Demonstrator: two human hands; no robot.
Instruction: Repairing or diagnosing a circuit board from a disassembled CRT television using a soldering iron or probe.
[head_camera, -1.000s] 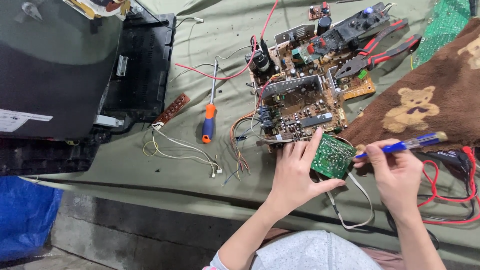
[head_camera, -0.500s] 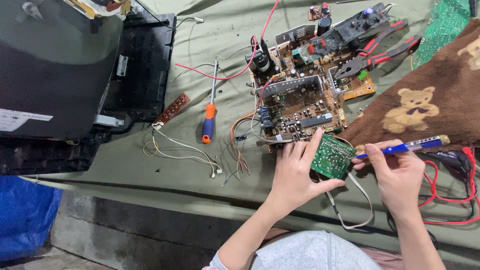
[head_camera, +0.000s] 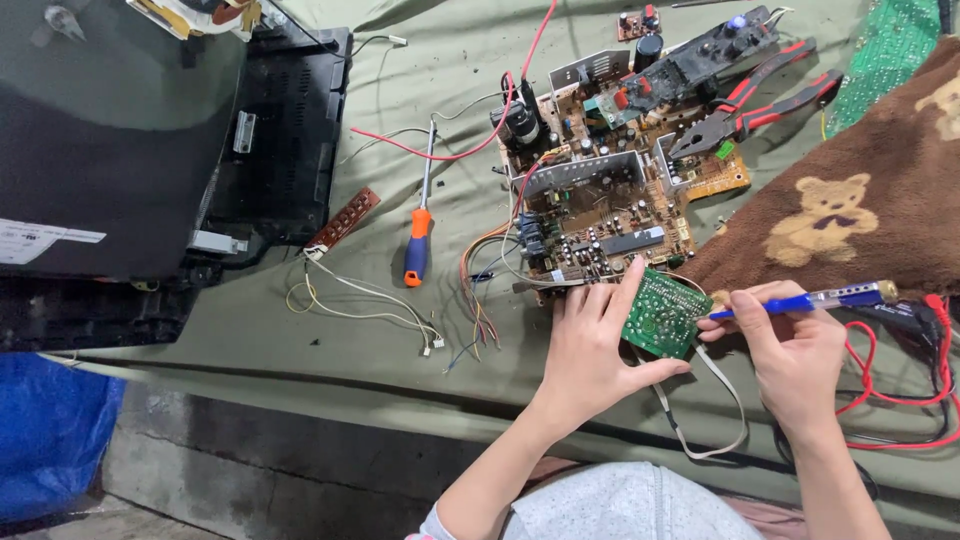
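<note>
My left hand (head_camera: 590, 345) pinches a small green circuit board (head_camera: 665, 312) between thumb and fingers, tilted up near the front of the table. My right hand (head_camera: 795, 350) grips a blue pen-shaped tool (head_camera: 800, 300) whose tip touches the green board's right edge. A flat grey ribbon cable (head_camera: 715, 400) loops down from the green board. Just behind my left hand lies a large brown circuit board (head_camera: 610, 190) crowded with components and wires.
An orange-and-blue screwdriver (head_camera: 420, 235) lies left of the brown board. Red-handled pliers (head_camera: 760, 100) rest at the back. A dark television casing (head_camera: 130, 140) fills the left. A brown bear-print cloth (head_camera: 860, 200) and red and black leads (head_camera: 900, 380) sit at right. The table's front edge (head_camera: 300, 370) is near.
None of note: both hands keep their grip; the pen-shaped tool has shifted only slightly against the green board.
</note>
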